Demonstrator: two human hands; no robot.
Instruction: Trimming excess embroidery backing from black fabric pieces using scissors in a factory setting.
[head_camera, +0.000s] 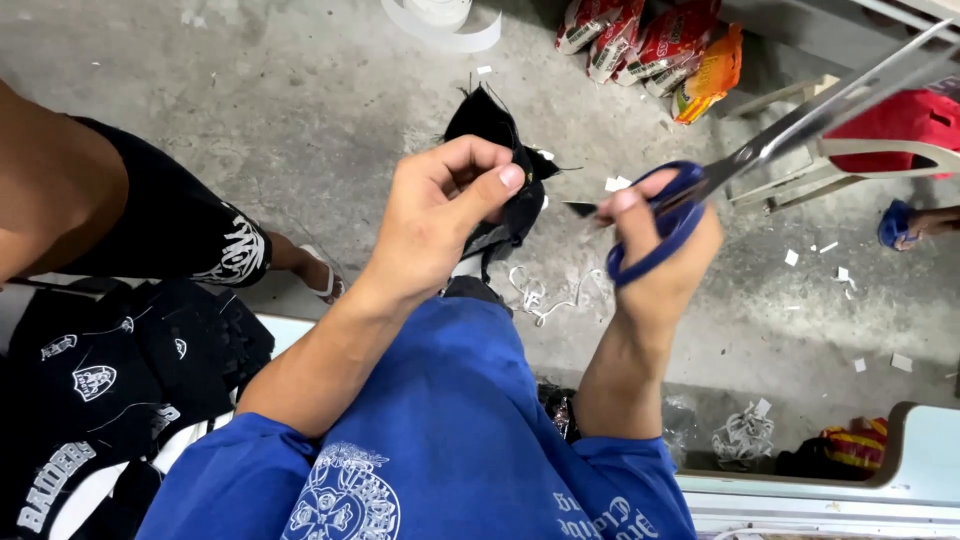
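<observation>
My left hand (440, 215) pinches a small piece of black fabric (495, 125), whose frayed edges stick up past my fingers. My right hand (655, 265) grips blue-handled scissors (800, 125) through the handle loops. Their long steel blades point up and to the right, away from the fabric. The two hands are close together above the concrete floor, a short gap between them. A small dark tip shows between them; what it is cannot be told. My blue printed shirt fills the bottom of the view.
Another person's leg in black shorts (170, 225) and a sandal (325, 278) are on the left. Black printed garments (100, 390) are piled at lower left. Snack packets (650, 40), white tape (440, 20), a red item on a stool (895, 120) and white scraps (545, 290) lie around.
</observation>
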